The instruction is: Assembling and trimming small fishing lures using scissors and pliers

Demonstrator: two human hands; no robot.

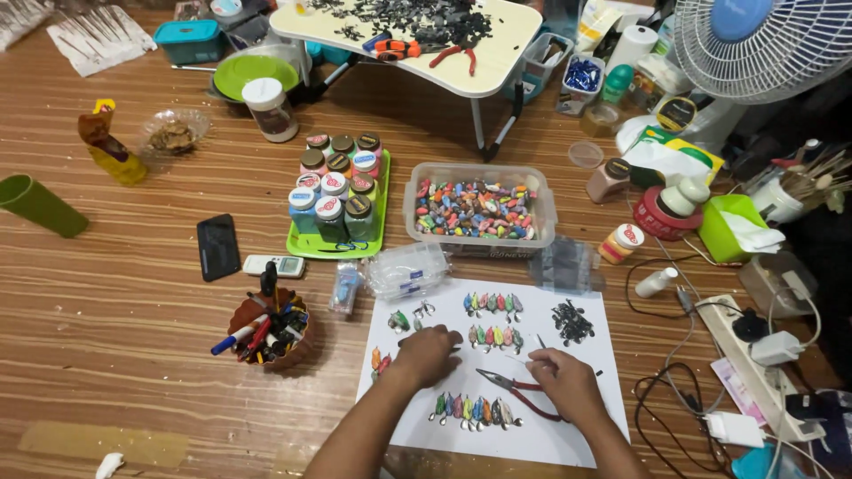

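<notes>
Under both hands we are seeing a white sheet (586, 417) lying flat on the wooden tabletop (133, 302), and it is serving as a clean backdrop for small coloured pieces. Our left hand (426, 352) is resting palm-down on the sheet with fingers curled; whether it is pinching anything we cannot tell. Our right hand (565, 380) is closing its fingertips on a thin metal tool (541, 342), the tip poking up past the knuckles.

Between the hands, red-handled pliers (519, 390) are lying on the sheet — close by, probably so either hand can take them. Just below the hands a row of painted pieces (475, 412) is lined up side by side; two more rows (493, 306) are sitting beyond the fingers, and a heap of dark small parts (572, 321) is lying beyond the right hand. The neat rows are likely keeping finished pieces sorted.

Farther beyond, a clear box of coloured beads (479, 211) and a green tray of small jars (337, 191) are standing — supplies kept off the working sheet. Left of the left hand, a brown pen holder (271, 330) is standing well apart.
</notes>
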